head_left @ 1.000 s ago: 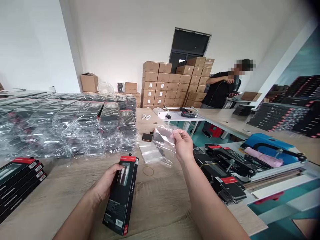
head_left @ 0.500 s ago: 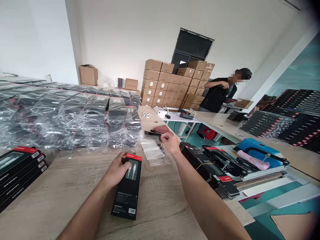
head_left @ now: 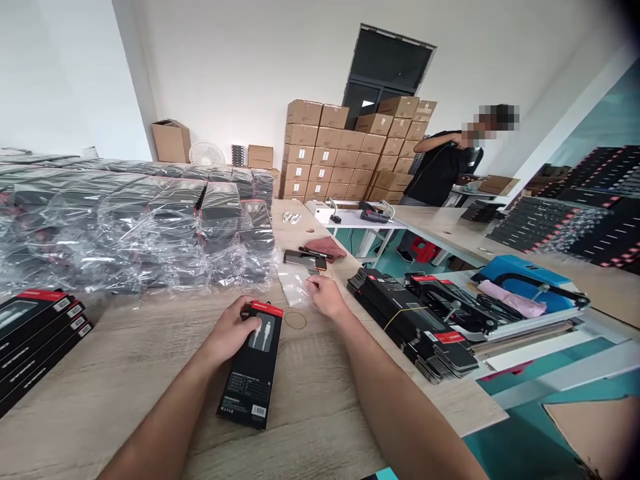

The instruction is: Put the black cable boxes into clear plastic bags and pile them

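My left hand [head_left: 231,333] grips the top end of a black cable box with a red tab [head_left: 253,363], which lies flat on the wooden table [head_left: 125,373]. My right hand [head_left: 324,296] rests on a small pile of clear plastic bags [head_left: 299,288] just beyond the box, fingers curled on the top bag. A rubber band [head_left: 295,321] lies between the two hands.
A big heap of bagged black boxes [head_left: 125,227] fills the table's far left. More black boxes [head_left: 35,340] lie at my left edge, a banded stack [head_left: 410,323] at my right beside a blue sealer [head_left: 525,293]. A phone [head_left: 305,260] lies behind the bags. A person [head_left: 445,173] stands by stacked cartons [head_left: 345,160].
My right hand came down from holding a clear bag in the air to the bag pile on the table. The left hand laid the black box flat.
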{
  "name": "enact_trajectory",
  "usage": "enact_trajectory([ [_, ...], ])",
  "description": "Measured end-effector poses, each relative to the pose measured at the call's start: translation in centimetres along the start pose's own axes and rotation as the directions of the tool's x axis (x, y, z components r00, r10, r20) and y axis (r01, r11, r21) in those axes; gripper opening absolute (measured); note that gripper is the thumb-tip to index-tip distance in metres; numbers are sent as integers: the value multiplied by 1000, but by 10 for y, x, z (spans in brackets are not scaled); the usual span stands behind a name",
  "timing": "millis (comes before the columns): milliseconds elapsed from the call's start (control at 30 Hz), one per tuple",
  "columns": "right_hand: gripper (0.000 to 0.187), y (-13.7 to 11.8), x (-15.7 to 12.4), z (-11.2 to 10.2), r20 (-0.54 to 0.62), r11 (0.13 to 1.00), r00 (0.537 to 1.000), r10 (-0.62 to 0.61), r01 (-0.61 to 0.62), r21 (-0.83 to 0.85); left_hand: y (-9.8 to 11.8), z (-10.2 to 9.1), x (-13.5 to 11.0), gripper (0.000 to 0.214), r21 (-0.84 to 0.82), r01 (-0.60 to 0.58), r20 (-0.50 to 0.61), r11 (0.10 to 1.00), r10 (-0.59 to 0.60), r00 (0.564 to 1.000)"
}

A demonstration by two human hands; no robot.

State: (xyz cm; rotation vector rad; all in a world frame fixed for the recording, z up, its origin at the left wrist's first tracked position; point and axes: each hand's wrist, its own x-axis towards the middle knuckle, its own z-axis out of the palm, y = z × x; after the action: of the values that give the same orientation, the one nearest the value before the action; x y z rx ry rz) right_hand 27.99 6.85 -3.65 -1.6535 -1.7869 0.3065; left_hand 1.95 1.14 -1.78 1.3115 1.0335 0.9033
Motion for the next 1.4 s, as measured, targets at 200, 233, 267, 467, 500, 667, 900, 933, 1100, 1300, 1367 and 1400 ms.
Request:
enact_trajectory([
  [200,16,-5,-5,-2,-26,995,1000,-18,20,98,2,3,-3,45,-37,18,102,999,-15,995],
  [233,18,-7,-8,-6,-13,994,1000,-27,29,105,2,2,-3,45,-40,24,104,999,-20,994],
  [267,20,-8,-10,-12,16,993,999,-39,37,114,1,2,-4,44,-41,28,98,999,-24,995],
  [467,28,-10,-22,-38,282,984,946,-163,176,-20,-2,-3,-1,40,-16,17,37,1000,-16,999],
  [500,19,-10,-22,-39,281,976,942,-182,208,-68,-2,-3,-1,40,-15,16,34,1000,-15,999],
  [667,12,-10,-18,-32,177,964,955,-238,254,-77,-3,-2,1,42,-1,43,55,999,-43,998],
  [900,10,-7,-16,-13,82,970,973,-217,206,127,5,1,-7,50,-74,-20,188,997,34,982],
  [933,10,-8,-16,-11,80,966,972,-220,206,154,8,4,-7,52,-82,-38,218,996,55,974],
  [1100,8,-12,-17,-3,62,945,973,-222,199,260,22,21,6,58,10,-9,375,1000,5,927],
  [1300,7,-14,-19,-1,70,927,974,-215,181,327,13,28,23,57,-206,169,418,964,-70,906],
  [1367,8,-14,-19,-4,89,903,977,-195,143,405,6,25,22,54,-231,193,413,954,-83,907],
  [1400,11,-13,-18,-6,101,881,979,-177,111,460,3,23,22,53,-239,195,400,951,-86,912],
])
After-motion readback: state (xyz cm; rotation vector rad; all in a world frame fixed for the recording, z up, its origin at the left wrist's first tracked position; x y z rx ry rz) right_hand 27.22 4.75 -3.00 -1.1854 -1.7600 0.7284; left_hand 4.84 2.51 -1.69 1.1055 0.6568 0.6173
